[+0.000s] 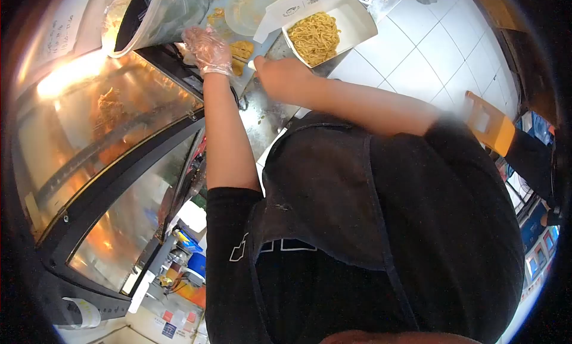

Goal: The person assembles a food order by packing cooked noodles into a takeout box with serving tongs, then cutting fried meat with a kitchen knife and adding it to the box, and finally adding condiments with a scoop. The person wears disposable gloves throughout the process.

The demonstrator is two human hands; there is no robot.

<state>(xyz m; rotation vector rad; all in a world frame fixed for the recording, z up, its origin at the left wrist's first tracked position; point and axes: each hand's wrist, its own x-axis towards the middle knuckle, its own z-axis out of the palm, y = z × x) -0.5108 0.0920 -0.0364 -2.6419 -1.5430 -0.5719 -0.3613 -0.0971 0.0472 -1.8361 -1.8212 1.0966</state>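
Observation:
My left hand (207,49) wears a clear plastic glove and reaches forward with its fingers stretched out. It rests at the edge of a metal tray (250,10) beside a golden fried piece (241,49). My bare right hand (286,76) is curled with its back toward me, just right of that piece. What it holds is hidden. Right behind it stands an open white paper box (357,22) filled with yellow noodles (314,37), its lid flipped up.
A heated glass display case (113,147) glowing orange, with fried food inside, fills the left. A plastic-lined tub (152,16) stands behind my left hand. White floor tiles (429,52) lie to the right, with an orange-and-white object (488,123) by my right elbow.

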